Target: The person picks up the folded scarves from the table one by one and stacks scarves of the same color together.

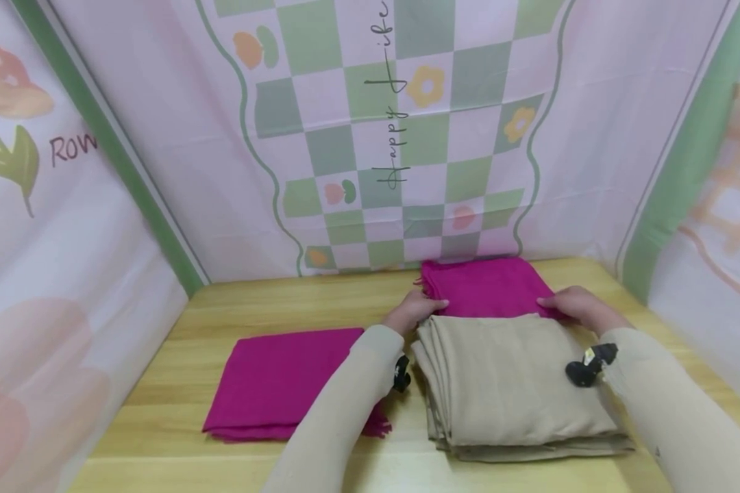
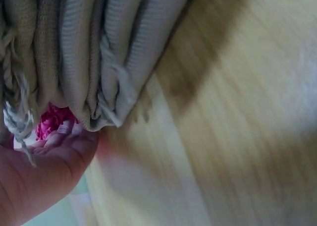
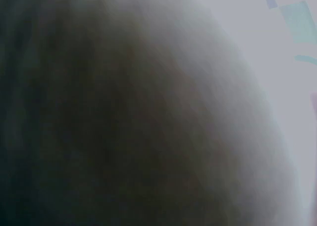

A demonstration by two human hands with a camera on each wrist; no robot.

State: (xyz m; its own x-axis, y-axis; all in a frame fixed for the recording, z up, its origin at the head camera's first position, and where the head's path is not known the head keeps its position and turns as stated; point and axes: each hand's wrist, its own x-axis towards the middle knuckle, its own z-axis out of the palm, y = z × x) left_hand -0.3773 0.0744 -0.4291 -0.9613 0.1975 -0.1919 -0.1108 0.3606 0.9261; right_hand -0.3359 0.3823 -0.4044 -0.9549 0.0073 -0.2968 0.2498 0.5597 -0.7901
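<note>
Beyond a beige folded cloth stack [image 1: 512, 383], a folded magenta scarf [image 1: 484, 287] lies against the back curtain. My left hand [image 1: 412, 309] grips its near left edge, thumb on top and the other fingers under the cloth. At the opposite edge my right hand [image 1: 576, 306] holds the same scarf, thumb on top, its other fingers mostly hidden. In the left wrist view, a bit of the magenta cloth [image 2: 52, 119] shows by the fingertips, next to the beige folds with their twisted fringe. Blurred beige fabric fills most of the right wrist view.
A second folded magenta scarf [image 1: 284, 376] lies on the left, its fringed right end partly behind the left sleeve. All of it rests on a light wooden table [image 1: 160, 383]. Printed curtains [image 1: 321, 147] stand at the back and both sides.
</note>
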